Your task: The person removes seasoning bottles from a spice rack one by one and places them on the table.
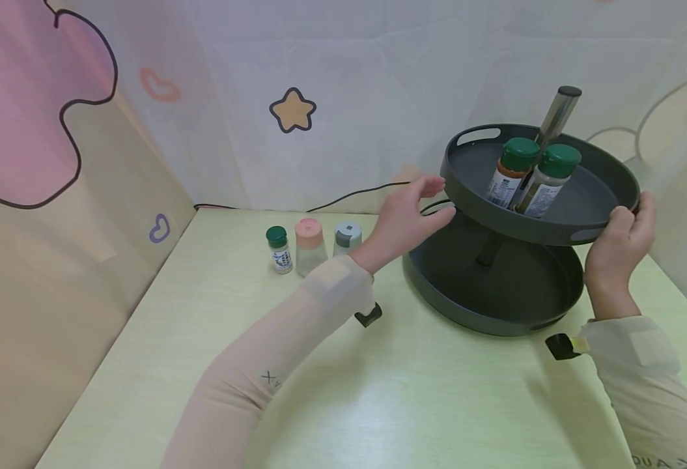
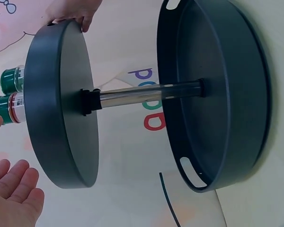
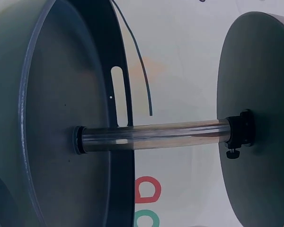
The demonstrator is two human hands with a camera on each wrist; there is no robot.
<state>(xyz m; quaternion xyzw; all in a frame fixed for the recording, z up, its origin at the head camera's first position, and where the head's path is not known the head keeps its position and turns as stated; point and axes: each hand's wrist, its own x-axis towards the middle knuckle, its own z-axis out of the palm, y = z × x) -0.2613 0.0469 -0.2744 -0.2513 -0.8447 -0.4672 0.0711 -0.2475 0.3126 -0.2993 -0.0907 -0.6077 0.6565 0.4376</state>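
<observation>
A dark grey two-tier round rack stands at the right in the head view. On its upper tray (image 1: pixel 531 232) are two green-capped spice jars, one with reddish-brown contents (image 1: pixel 511 170) and one paler (image 1: pixel 548 182), beside the metal pole (image 1: pixel 559 114). My right hand (image 1: pixel 621 251) grips that tray's right rim by the handle slot, thumb above. At the left rim my left hand (image 1: pixel 402 221) has its fingers spread; the left wrist view shows its fingers (image 2: pixel 14 184) apart from the tray. Below is the lower tray (image 1: pixel 484 324), with nothing visible in it.
Left of the rack, a small green-capped jar (image 1: pixel 279 251), a pink-lidded shaker (image 1: pixel 310 246) and a grey-lidded shaker (image 1: pixel 348 236) stand in a row on the pale table (image 1: pixel 202 339). A dark cable (image 1: pixel 357 193) runs along the patterned backdrop.
</observation>
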